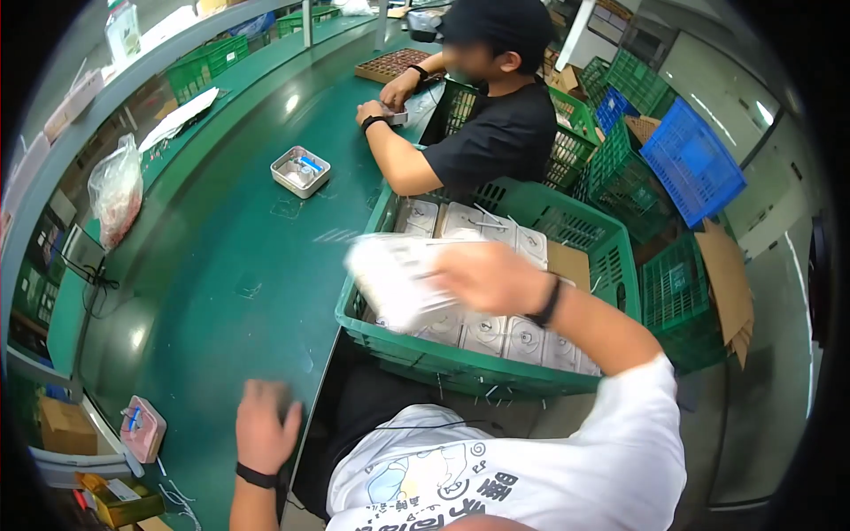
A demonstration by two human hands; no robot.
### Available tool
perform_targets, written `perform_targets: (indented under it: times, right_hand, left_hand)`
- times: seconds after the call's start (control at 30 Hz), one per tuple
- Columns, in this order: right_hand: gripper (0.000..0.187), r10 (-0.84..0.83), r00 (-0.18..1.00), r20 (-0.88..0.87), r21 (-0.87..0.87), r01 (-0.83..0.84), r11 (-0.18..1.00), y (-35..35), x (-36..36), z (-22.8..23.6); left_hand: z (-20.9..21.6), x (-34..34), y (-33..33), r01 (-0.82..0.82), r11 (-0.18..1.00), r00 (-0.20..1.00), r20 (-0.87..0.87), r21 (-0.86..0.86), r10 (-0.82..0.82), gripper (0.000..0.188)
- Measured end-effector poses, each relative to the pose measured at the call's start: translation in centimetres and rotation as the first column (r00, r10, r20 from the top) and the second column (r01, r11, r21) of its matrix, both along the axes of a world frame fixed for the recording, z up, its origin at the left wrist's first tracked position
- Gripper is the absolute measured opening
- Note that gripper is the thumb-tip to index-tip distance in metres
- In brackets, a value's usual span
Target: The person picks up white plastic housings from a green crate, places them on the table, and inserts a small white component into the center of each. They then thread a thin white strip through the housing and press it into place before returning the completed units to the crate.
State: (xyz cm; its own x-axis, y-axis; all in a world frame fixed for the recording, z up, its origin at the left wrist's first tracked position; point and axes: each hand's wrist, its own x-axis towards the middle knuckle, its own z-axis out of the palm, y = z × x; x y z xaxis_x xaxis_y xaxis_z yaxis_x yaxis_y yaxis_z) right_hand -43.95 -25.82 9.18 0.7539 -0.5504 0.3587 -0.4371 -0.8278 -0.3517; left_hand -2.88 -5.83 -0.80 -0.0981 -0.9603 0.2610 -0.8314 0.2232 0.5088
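My right hand (496, 276) is closed on a white box-shaped casing (394, 279), smeared by motion, and holds it over the near left part of a green plastic crate (460, 352). Rows of similar white square casings (483, 334) lie in the crate, several with short white wires showing. My left hand (266, 423) is over the near edge of the green work table (239, 310), with nothing in it. Its thumb stands apart from the fingers, and its fingertips are blurred. The casing's underside cannot be seen.
A small open casing (301, 173) with a blue part sits mid-table; a pinkish one (143, 430) lies at the left edge. Across the crate, a co-worker (496, 115) in black handles a casing near a partitioned tray (390, 65). Green and blue crates (695, 159) are stacked right.
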Motion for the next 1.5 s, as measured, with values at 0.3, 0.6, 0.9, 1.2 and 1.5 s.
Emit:
perform_targets:
  times: [0.3, 0.6, 0.9, 1.2, 1.5]
  right_hand:
    - [0.027, 0.483, 0.870, -0.103, -0.311, -0.489, 0.815, 6.6, 34.7, -8.7]
    - [0.015, 0.501, 0.865, 0.036, -0.363, -0.455, 0.813, 7.4, 30.3, -6.4]
    - [0.027, -0.570, 0.815, -0.101, -0.024, 0.571, 0.821, -9.7, -5.0, -7.5]
    - [0.034, -0.697, 0.640, -0.323, -0.115, 0.705, 0.700, -9.7, -17.3, -18.3]
    - [0.034, -0.688, 0.601, -0.407, -0.093, 0.721, 0.686, -10.9, -19.2, -19.3]
  left_hand:
    - [-0.4, -4.3, 2.4, 0.258, 0.931, 0.954, 0.086, 0.258, -0.288, 0.022]
    - [-0.7, -3.3, 2.7, 0.258, 0.920, 0.966, -0.101, 0.293, -0.239, 0.020]
    - [0.9, -3.2, 1.4, 0.344, 0.884, 0.933, -0.221, 0.317, -0.284, 0.022]
    - [0.8, -2.6, 0.9, 0.294, 0.863, 0.943, -0.271, 0.410, -0.193, 0.025]
    - [1.1, -2.8, 0.9, 0.281, 0.850, 0.948, -0.265, 0.446, -0.174, 0.026]
